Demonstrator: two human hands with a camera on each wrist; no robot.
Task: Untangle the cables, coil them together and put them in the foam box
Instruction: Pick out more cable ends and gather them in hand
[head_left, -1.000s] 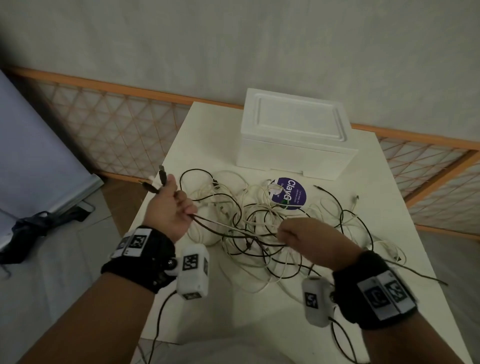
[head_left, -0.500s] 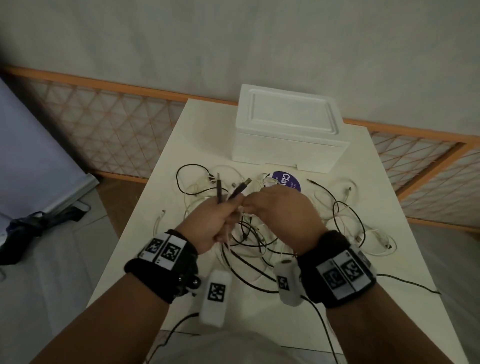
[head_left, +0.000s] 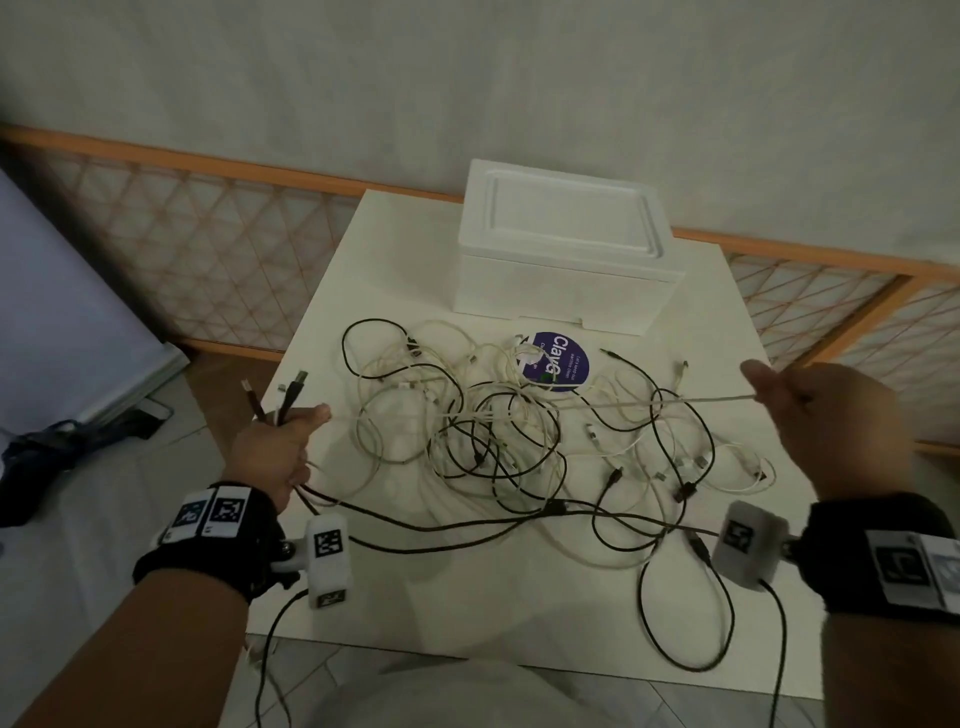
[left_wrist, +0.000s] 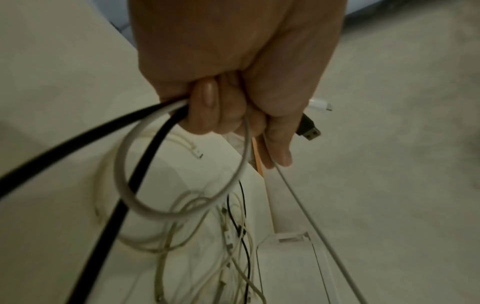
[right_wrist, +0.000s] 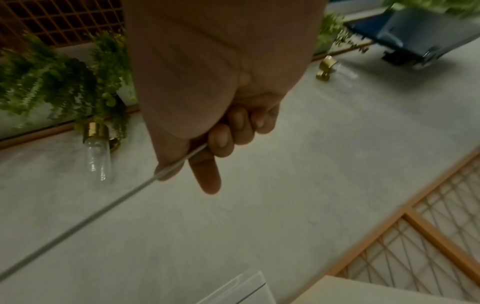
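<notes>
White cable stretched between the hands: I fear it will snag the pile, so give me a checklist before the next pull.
1. Right hand grips the white cable: ok.
2. Left hand holds the plug ends: ok.
3. White cable taut above the pile: ok.
4. White cable free of the other loops: cannot tell.
5. Pile untangled: not ok.
6. Foam box open to receive cables: not ok, lid on.
</notes>
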